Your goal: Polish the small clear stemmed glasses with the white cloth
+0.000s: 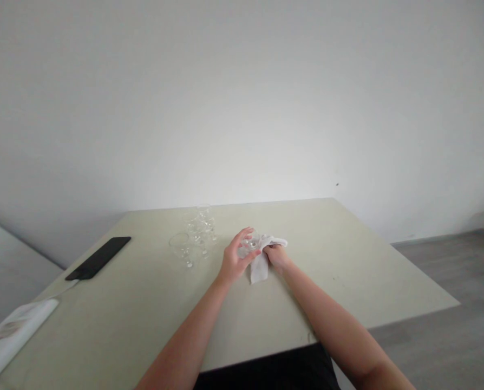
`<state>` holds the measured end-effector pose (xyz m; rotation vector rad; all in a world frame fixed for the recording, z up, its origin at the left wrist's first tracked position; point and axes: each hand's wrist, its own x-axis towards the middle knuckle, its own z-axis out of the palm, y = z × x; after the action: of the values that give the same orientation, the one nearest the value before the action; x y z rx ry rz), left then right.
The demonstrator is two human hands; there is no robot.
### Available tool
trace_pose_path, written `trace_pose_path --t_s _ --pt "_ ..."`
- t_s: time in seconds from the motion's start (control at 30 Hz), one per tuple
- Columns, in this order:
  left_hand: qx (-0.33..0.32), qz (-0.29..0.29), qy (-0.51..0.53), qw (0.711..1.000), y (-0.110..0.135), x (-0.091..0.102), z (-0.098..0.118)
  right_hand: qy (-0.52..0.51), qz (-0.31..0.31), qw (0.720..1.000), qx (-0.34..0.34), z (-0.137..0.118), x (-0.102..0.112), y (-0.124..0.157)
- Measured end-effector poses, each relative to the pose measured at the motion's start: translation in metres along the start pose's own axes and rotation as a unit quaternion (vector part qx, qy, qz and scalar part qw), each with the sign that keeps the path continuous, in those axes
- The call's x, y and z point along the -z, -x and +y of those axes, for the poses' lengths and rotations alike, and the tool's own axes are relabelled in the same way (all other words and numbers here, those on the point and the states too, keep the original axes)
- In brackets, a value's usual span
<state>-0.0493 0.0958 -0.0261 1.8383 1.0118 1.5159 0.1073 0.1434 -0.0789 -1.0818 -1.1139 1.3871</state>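
Observation:
My left hand curls around a small clear glass held over the middle of the pale table. My right hand grips a white cloth that is pressed against the glass and hangs down to the tabletop. Both hands meet at the glass. Several more clear stemmed glasses stand grouped just left of and behind my left hand.
A black phone lies at the left of the table with a thin white cable running toward me. A folded white cloth or packet rests at the near left corner. Behind the table is a plain white wall; grey floor lies to the right.

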Motion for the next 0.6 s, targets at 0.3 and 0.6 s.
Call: trace_pose_path --t_s 0.3,0.6 --pt "0.010 0.128 0.010 0.992 -0.013 -0.014 0.014 0.310 -0.035 0.948 0.058 -0.010 0.006 0.002" --pt "0.102 0.003 0.046 0.994 -0.098 -0.097 -0.001 0.408 -0.111 0.890 0.173 -0.008 0.002 0.007"
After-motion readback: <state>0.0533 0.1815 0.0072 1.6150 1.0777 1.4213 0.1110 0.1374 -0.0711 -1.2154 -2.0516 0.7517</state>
